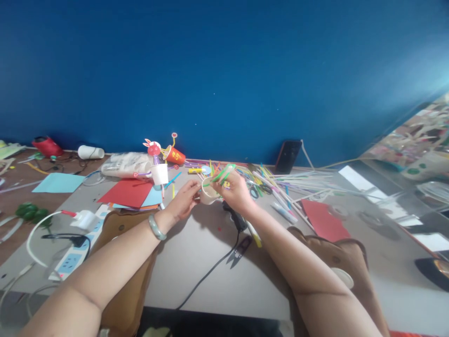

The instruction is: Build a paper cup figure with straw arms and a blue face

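At mid-frame, the left hand pinches a pale cup, probably light and easily dented, best held near the rim. Rightward, the right hand closes on green strips, likely bendy, at its mouth. Lower centre, the grey table seems roomiest before its front edge.

The phone stands right of the cup.

I'm at a craft workspace, whether home or studio I can't tell: coloured paper, wrapped cups, snips, a cup figure and a power strip crowd my table against a blue wall.
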The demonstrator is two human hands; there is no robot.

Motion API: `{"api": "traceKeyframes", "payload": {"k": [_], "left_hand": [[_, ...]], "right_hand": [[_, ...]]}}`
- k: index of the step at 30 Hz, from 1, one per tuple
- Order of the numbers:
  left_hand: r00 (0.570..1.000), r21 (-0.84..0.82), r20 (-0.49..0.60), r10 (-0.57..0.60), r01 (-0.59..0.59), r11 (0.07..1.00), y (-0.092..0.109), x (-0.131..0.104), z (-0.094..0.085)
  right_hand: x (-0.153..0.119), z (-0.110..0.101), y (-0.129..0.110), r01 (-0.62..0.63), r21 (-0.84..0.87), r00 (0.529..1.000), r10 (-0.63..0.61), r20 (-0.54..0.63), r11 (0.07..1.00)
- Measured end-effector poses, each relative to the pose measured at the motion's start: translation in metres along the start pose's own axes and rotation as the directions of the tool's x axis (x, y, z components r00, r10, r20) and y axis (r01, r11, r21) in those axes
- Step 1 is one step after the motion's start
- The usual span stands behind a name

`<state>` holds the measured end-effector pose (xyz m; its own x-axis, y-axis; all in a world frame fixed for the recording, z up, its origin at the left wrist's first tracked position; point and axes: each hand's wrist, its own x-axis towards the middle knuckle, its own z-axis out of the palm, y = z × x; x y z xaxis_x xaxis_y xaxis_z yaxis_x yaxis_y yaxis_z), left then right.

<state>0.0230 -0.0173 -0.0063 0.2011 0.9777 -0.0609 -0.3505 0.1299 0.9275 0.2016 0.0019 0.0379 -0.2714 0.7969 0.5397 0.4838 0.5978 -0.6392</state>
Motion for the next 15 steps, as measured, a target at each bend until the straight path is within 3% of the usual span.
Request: {"api": "traceKeyframes", "payload": {"k": [7, 15], "left_hand": [[0.999, 0.008, 0.046, -0.027, 0.027, 1.000, 0.0011, -0.0002, 0.0009], [0.998, 0.042, 0.059, 0.014, -0.016, 0.999, -0.0007, -0.0052, 0.0030]], "right_hand": [[0.0013, -0.0032, 0.0002, -0.041, -0.105, 0.999, 0.039, -0.019, 0.994], [-0.0023, 0.0043, 0.0013, -0.085, -0.084, 0.995, 0.088, 0.044, 0.993]]}}
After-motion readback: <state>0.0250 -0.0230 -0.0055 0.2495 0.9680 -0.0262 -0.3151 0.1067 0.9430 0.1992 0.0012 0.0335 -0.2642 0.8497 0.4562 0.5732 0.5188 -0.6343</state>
